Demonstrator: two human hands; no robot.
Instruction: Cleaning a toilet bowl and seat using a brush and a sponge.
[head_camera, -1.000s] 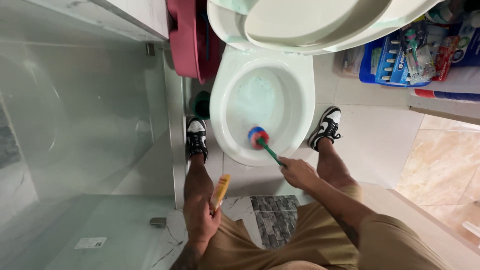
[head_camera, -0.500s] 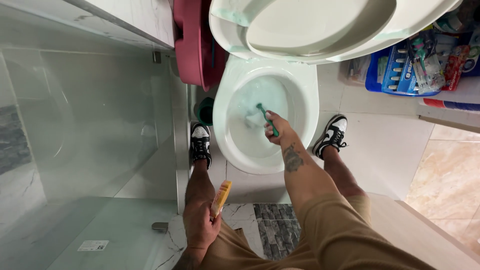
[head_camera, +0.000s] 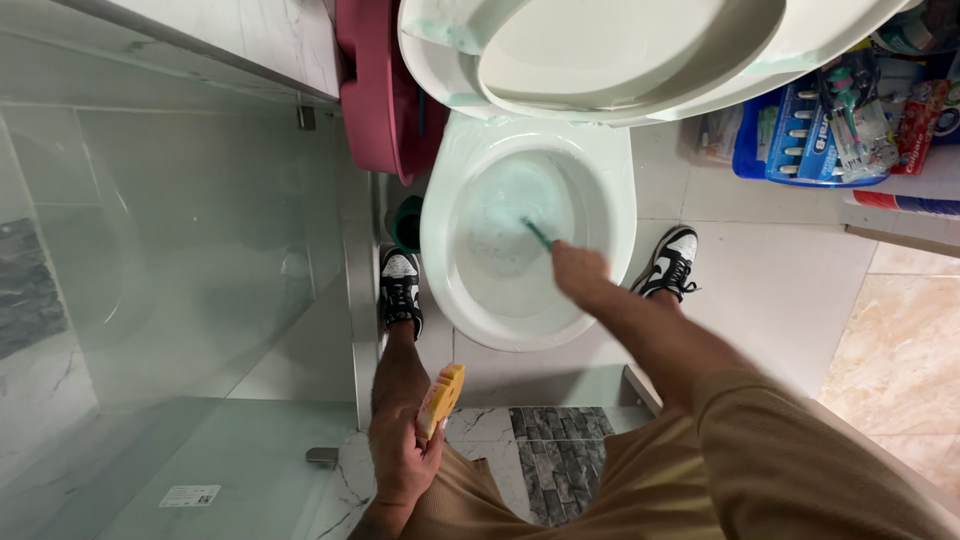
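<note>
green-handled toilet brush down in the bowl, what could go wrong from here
1. The right hand works the green-handled toilet brush in the foamy water of the white ceramic toilet bowl; the hand hangs over the rim, so splashes could reach it or the black-and-white sneakers beside the bowl.
2. The left hand grips a yellow bottle tilted, away from the person's view; it might drip or slip onto the floor.

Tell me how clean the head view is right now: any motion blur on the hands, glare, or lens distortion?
Head view: the right hand and the green brush handle are smeared by motion blur; the left hand with its yellow sponge is sharp. The toilet bowl is evenly lit, without hard glare. The glass shower panel shows faint reflections. Wide-angle distortion bends the edges.
</note>
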